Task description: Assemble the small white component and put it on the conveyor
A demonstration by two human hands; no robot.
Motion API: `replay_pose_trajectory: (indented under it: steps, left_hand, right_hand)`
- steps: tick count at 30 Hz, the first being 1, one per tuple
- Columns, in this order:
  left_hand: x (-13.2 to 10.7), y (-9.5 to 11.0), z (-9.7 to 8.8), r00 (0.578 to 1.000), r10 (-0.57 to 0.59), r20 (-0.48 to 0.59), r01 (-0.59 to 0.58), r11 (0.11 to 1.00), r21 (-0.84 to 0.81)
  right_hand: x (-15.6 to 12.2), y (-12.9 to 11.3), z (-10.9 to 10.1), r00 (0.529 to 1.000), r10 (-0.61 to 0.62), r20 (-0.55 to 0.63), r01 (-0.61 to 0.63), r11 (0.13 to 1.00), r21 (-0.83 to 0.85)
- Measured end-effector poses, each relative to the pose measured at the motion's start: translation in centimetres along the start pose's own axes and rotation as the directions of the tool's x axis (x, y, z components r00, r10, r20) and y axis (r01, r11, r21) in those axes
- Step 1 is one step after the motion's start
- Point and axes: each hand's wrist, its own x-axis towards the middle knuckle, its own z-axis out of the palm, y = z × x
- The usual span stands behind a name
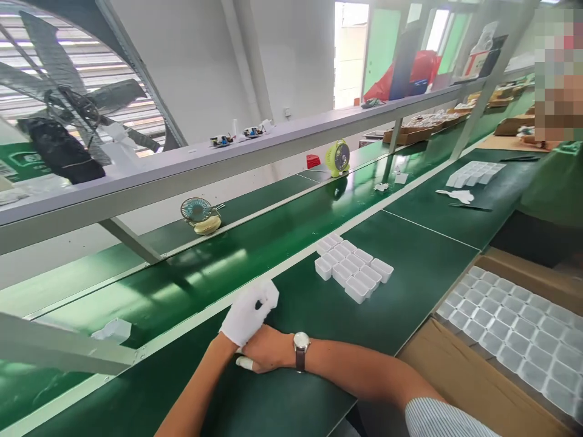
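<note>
My left hand (249, 311) wears a white glove (241, 321) and rests on the green work surface (319, 315) with its fingers curled in; nothing shows inside them. My bare right hand (266, 350), with a wristwatch (300, 349) on its wrist and a white cot on one finger, reaches across and closes on the glove's cuff at my left wrist. A cluster of several small white plastic boxes (353, 267) stands on the surface to the right, apart from both hands.
An open carton (460, 376) at the right holds a tray of clear cells (514, 328). A glossy green belt (182, 279) runs behind, with a small teal fan (200, 215) and a yellow-green fan (337, 158). A shelf rail (228, 164) hangs overhead. A person in green (553, 182) stands at the far right.
</note>
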Motion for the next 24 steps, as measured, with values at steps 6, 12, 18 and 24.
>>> replay_pose_trajectory:
  steps: [6,12,18,24]
  left_hand:
    - [-6.0,-8.4,-2.6,0.913,-0.317,-0.255,0.356,0.926,0.124]
    - [-9.8,-10.6,-2.2,0.930,-0.242,-0.277,0.306,0.927,0.216]
    - [-10.6,-10.6,-2.2,0.943,-0.188,-0.275,0.219,0.972,0.086]
    - [-11.6,-10.9,-1.2,0.895,-0.180,-0.409,0.147,0.983,-0.111]
  right_hand:
    - [-0.3,1.4,-0.6,0.997,0.016,-0.069,-0.017,1.000,-0.015]
    - [-0.4,3.5,-0.3,0.966,0.215,-0.146,-0.223,0.974,-0.038]
    - [-0.5,3.3,-0.3,0.973,0.193,-0.125,-0.204,0.975,-0.083]
    - [1.1,4.2,-0.7,0.977,0.199,-0.075,-0.207,0.970,-0.124]
